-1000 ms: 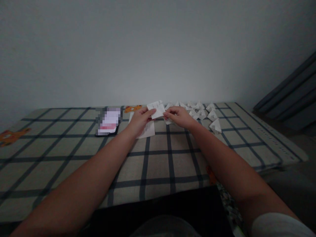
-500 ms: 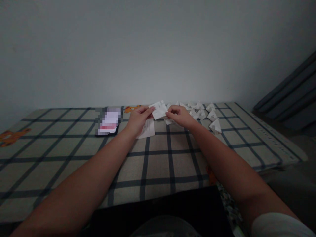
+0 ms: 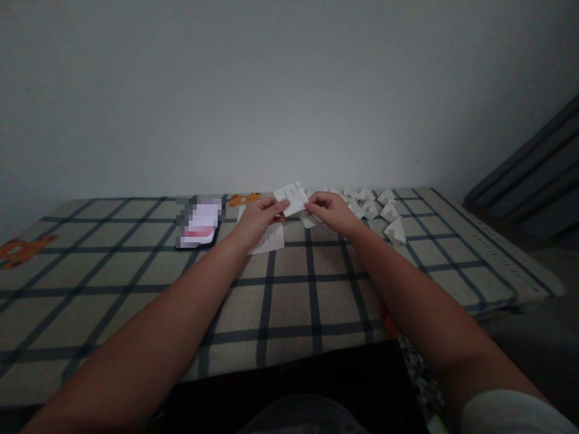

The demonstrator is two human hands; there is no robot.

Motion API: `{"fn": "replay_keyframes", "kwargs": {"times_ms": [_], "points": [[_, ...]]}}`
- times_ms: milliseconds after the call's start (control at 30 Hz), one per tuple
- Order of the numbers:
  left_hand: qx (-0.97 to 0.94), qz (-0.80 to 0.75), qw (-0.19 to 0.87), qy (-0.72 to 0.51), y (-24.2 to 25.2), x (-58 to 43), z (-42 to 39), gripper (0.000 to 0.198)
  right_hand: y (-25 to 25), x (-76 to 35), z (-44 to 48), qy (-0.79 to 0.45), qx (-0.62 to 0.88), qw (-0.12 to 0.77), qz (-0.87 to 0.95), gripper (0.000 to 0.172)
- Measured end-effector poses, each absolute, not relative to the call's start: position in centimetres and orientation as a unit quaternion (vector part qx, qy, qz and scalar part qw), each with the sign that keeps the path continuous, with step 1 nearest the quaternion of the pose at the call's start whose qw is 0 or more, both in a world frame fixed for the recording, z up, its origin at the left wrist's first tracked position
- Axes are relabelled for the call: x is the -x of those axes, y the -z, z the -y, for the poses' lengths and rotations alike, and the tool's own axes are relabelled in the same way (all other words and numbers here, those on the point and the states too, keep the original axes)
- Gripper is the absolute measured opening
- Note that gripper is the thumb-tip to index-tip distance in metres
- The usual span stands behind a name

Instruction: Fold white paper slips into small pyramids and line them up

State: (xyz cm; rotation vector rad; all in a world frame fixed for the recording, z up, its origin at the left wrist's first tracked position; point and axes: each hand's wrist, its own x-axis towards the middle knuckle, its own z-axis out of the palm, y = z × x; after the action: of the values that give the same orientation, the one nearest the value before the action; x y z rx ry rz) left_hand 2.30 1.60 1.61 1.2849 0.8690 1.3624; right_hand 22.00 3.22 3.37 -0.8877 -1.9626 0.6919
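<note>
Between my hands is a small folded white paper (image 3: pixel 292 196) with faint print, raised above the cloth and tilted. My left hand (image 3: pixel 261 218) pinches its lower left edge, thumb on top. On its right corner, my right hand (image 3: pixel 330 209) closes thumb against fingers. Beneath my left hand lies a flat printed sheet of paper (image 3: pixel 271 240), partly covered by that hand. Another piece of paper (image 3: pixel 310 220) lies just below the right fingers. Several folded white paper shapes (image 3: pixel 369 209) with pointed tops stand to the right of my right hand.
A phone (image 3: pixel 199 223) with a lit, blurred screen lies left of my left hand. The checked cloth (image 3: pixel 289 301) with orange bear patches covers the surface, which meets a plain wall (image 3: pixel 289 90) at the back. A dark curtain (image 3: pixel 534 169) hangs at the right.
The folded paper has turned slightly and shows a different, printed face. My left thumb has slid lower and further right on it. The right hand has barely moved.
</note>
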Motion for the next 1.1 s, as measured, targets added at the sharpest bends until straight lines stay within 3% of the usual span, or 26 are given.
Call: {"fn": "replay_keyframes", "kwargs": {"times_ms": [467, 567, 833, 1100], "points": [[-0.574, -0.411, 0.434, -0.56, -1.1, -2.0, -1.9, 0.025, -2.7, -21.8, -3.5, -0.374, 0.336, 0.465, 0.729, 0.034], [-0.564, -0.399, 0.464, -0.555, -1.3, -2.0, -1.9, 0.029, -2.4, -21.8, -3.8, -0.407, 0.317, 0.473, 0.714, 0.032], [-0.49, -0.293, 0.576, -0.585, -2.4, -2.0, -1.2, 0.03, -2.4, -22.1, -4.1, -0.267, 0.348, 0.505, 0.743, 0.021], [-0.523, -0.3, 0.562, -0.567, -2.4, -2.4, -0.7, 0.032, -3.2, -22.2, -3.2, -0.158, 0.317, 0.47, 0.809, 0.022]]}}
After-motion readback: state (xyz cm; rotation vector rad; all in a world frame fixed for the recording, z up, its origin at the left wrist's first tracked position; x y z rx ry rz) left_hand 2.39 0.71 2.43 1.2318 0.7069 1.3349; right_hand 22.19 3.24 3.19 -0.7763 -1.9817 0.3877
